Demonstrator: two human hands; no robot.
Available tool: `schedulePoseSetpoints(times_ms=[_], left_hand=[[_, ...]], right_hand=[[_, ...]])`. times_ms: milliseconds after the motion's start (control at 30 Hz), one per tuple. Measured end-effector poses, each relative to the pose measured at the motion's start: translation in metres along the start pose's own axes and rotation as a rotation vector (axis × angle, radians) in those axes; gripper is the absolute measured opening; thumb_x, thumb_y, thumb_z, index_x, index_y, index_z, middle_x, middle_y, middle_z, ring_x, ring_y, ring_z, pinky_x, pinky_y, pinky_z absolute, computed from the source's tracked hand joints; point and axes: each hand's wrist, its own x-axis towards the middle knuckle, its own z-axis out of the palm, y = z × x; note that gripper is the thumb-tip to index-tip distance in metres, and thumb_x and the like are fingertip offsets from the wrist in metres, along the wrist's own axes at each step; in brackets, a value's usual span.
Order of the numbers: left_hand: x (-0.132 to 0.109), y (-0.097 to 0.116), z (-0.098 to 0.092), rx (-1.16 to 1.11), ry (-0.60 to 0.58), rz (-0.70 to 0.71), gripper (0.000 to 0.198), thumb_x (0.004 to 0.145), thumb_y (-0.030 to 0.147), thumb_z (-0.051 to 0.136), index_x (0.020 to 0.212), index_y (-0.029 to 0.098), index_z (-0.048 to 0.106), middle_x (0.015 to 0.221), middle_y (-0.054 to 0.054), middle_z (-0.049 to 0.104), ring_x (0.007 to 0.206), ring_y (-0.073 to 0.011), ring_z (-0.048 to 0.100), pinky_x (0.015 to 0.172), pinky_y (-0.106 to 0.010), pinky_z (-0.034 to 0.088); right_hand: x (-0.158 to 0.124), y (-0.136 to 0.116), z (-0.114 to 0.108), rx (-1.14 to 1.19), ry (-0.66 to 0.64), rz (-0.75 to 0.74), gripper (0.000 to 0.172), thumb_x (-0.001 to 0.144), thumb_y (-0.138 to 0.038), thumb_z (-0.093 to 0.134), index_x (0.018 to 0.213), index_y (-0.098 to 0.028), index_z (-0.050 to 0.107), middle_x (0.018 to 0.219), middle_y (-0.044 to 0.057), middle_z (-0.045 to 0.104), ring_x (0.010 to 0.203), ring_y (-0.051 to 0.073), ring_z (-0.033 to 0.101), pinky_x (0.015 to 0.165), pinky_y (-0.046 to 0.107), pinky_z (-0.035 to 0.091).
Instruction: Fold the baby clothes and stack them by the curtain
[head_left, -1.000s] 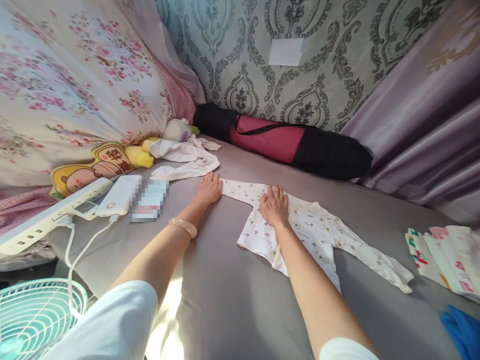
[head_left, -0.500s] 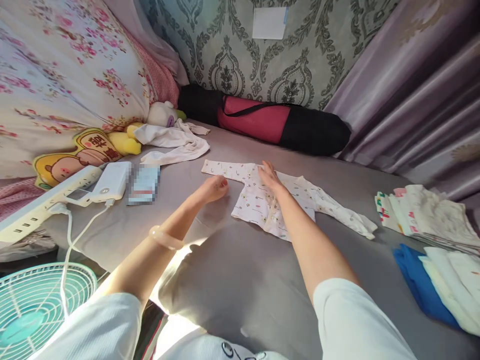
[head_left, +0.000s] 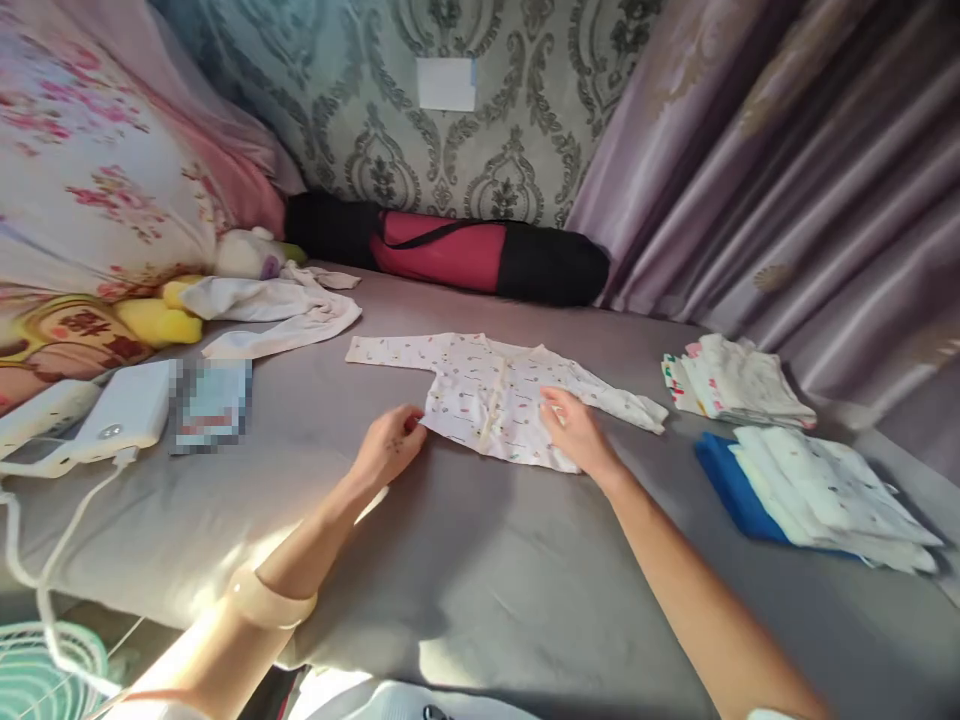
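A small white baby shirt [head_left: 469, 400] with a tiny coloured print lies spread flat on the grey sheet [head_left: 480, 560], its sleeves stretched out to both sides. My left hand [head_left: 391, 445] is at the shirt's lower left corner, thumb and fingers pinched together on the hem. On the right half of the shirt, near its side edge, my right hand [head_left: 576, 432] rests with the fingers extended over the fabric. A pale bangle circles my left forearm.
Folded clothes [head_left: 739, 385] and a white and blue pile [head_left: 825, 500] lie at right. White garments [head_left: 292, 310], plush toys [head_left: 161, 320], a white power bank [head_left: 127, 410] and a blurred packet [head_left: 212, 405] are left. A black-and-red bag [head_left: 442, 250] lies by the wall; a fan [head_left: 52, 660] stands lower left.
My left hand has come down from beside the left sleeve to the hem corner. My right hand has slid from the collar to the shirt's lower right. The view has shifted right.
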Motion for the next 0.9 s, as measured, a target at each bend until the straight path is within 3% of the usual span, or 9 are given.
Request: schedulePoseSetpoints(times_ms=[100, 200, 300, 500, 667, 800, 900], left_hand=[[-0.001, 0.0, 0.002, -0.092, 0.041, -0.011, 0.029, 0.078, 0.037, 0.049, 0.096, 0.024, 0.068, 0.073, 0.0, 0.066, 0.066, -0.0173, 0.059, 0.065, -0.027, 0.045], [-0.001, 0.0, 0.006, -0.203, 0.038, -0.044, 0.035, 0.078, 0.046, 0.053, 0.102, 0.024, 0.065, 0.07, 0.002, 0.066, 0.063, -0.0167, 0.059, 0.061, -0.027, 0.045], [-0.001, 0.002, 0.01, -0.312, 0.044, -0.06, 0.045, 0.074, 0.049, 0.059, 0.111, 0.024, 0.06, 0.072, 0.002, 0.067, 0.066, -0.0163, 0.06, 0.062, -0.025, 0.045], [-0.002, 0.003, 0.011, -0.324, 0.058, -0.056, 0.04, 0.073, 0.047, 0.058, 0.101, 0.02, 0.066, 0.07, 0.002, 0.063, 0.06, -0.014, 0.052, 0.055, -0.024, 0.038], [-0.002, 0.0, 0.013, -0.402, 0.144, 0.008, 0.033, 0.073, 0.039, 0.056, 0.097, 0.018, 0.067, 0.079, -0.001, 0.066, 0.07, -0.015, 0.057, 0.063, -0.024, 0.041], [0.001, 0.002, 0.016, -0.539, 0.084, -0.052, 0.03, 0.071, 0.037, 0.059, 0.094, 0.018, 0.064, 0.074, 0.0, 0.066, 0.068, -0.0152, 0.058, 0.062, -0.023, 0.042], [0.006, 0.001, 0.016, -0.55, 0.064, -0.105, 0.027, 0.07, 0.034, 0.06, 0.092, 0.018, 0.062, 0.071, 0.001, 0.062, 0.063, -0.0146, 0.057, 0.06, -0.024, 0.043]], right_hand=[[-0.019, 0.031, -0.031, 0.023, 0.059, 0.238, 0.031, 0.09, -0.026, 0.044, 0.108, -0.016, 0.066, 0.102, 0.01, 0.074, 0.091, 0.02, 0.069, 0.083, 0.031, 0.052], [-0.043, 0.044, -0.044, -0.041, -0.024, 0.319, 0.025, 0.089, -0.03, 0.046, 0.089, -0.018, 0.068, 0.082, 0.006, 0.074, 0.075, 0.018, 0.068, 0.07, 0.028, 0.049], [-0.062, 0.038, -0.037, -0.139, -0.058, 0.274, 0.023, 0.086, -0.039, 0.052, 0.078, -0.022, 0.065, 0.074, 0.002, 0.071, 0.071, 0.018, 0.064, 0.063, 0.026, 0.043], [-0.07, 0.027, -0.018, -0.221, 0.074, 0.226, 0.02, 0.085, -0.04, 0.053, 0.074, -0.023, 0.058, 0.077, 0.002, 0.068, 0.072, 0.018, 0.061, 0.067, 0.028, 0.041], [-0.068, 0.031, -0.015, 0.064, 0.109, 0.274, 0.024, 0.083, -0.045, 0.054, 0.087, -0.022, 0.057, 0.069, 0.0, 0.065, 0.061, 0.016, 0.058, 0.06, 0.027, 0.042], [-0.07, 0.032, -0.015, 0.299, 0.023, 0.373, 0.046, 0.083, -0.049, 0.054, 0.122, -0.023, 0.052, 0.052, -0.009, 0.051, 0.044, 0.013, 0.047, 0.044, 0.023, 0.032], [-0.069, 0.032, -0.017, 0.299, -0.022, 0.356, 0.046, 0.085, -0.045, 0.051, 0.126, -0.024, 0.056, 0.048, -0.01, 0.045, 0.042, 0.012, 0.042, 0.044, 0.022, 0.032]])
